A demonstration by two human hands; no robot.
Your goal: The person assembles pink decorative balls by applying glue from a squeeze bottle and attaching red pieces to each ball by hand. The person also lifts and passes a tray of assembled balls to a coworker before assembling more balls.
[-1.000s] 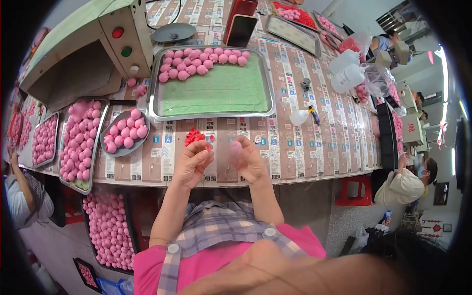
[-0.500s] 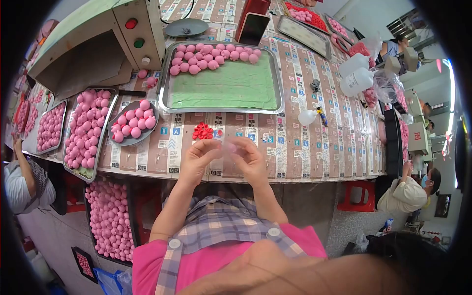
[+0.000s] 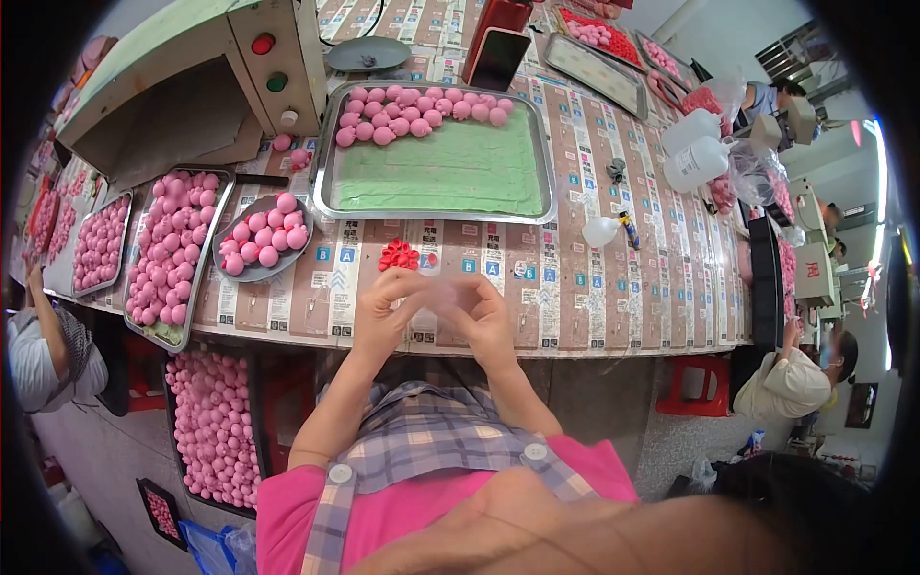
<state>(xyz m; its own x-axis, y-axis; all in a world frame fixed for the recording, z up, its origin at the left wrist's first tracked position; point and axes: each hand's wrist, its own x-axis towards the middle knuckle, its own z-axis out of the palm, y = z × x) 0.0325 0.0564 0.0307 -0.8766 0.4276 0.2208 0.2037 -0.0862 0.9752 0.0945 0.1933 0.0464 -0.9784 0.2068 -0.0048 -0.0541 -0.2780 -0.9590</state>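
My left hand (image 3: 385, 311) and my right hand (image 3: 487, 321) meet above the table's front edge, thumbs and fingers curled into pinches. Between the fingertips is a pale pinkish blur, too smeared to name. Just beyond my hands lies a small pile of red cup-like pieces (image 3: 399, 256). To the left of that pile, a grey plate (image 3: 236, 272) holds several pink balls (image 3: 267, 257) with red bits on them. Farther back, a metal tray (image 3: 431, 217) with a green lining (image 3: 441, 172) carries rows of pink balls (image 3: 402, 111) along its far side.
A beige machine (image 3: 244, 24) stands back left. Trays of pink balls (image 3: 163, 259) lie at left, and a black crate of balls (image 3: 213, 422) stands below. A phone (image 3: 498, 59), a small white bottle (image 3: 601, 231) and jugs (image 3: 695, 161) are on the table. Co-workers (image 3: 781, 383) sit at both sides.
My fingertips have shifted slightly and stay close together, with the blur still between them. The view has moved a little; the trays and the red pile look the same.
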